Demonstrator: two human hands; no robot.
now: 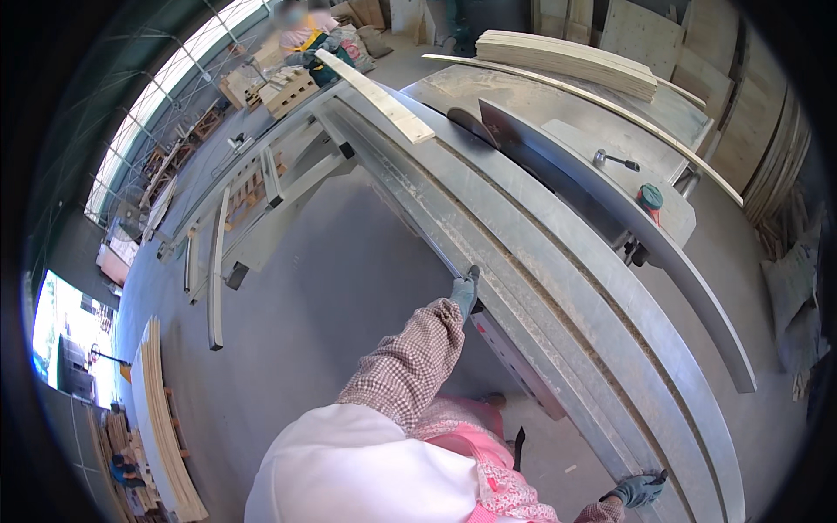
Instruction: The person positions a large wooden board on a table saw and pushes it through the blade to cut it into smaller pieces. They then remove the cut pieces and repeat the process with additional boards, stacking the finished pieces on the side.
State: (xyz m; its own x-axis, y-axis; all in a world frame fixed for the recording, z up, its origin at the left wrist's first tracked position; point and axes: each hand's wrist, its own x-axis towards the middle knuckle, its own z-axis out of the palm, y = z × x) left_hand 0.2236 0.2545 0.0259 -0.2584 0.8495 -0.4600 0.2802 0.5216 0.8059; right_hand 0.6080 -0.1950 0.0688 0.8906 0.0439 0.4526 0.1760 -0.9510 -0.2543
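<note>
A long metal panel saw table (514, 283) curves across the view in front of me. My left hand (466, 292), in a grey-blue glove, is closed over its near edge. Farther right and closer to me, my right hand (639, 490) lies on the table surface in a similar glove, fingers fairly stretched; I see nothing held in it. At the table's far end rests a pale wooden board (384, 103), out of reach of both hands. A dark round blade-like disc (472, 127) stands beyond the board.
A metal fence (689, 279) crosses the saw's far side, near a lever (615, 161) and a green-topped knob (649, 200). Stacked planks (567, 65) lie behind. A co-worker (305, 39) stands by the board's far end. An outrigger frame (218, 270) extends left; more boards (159, 418) are stacked lower left.
</note>
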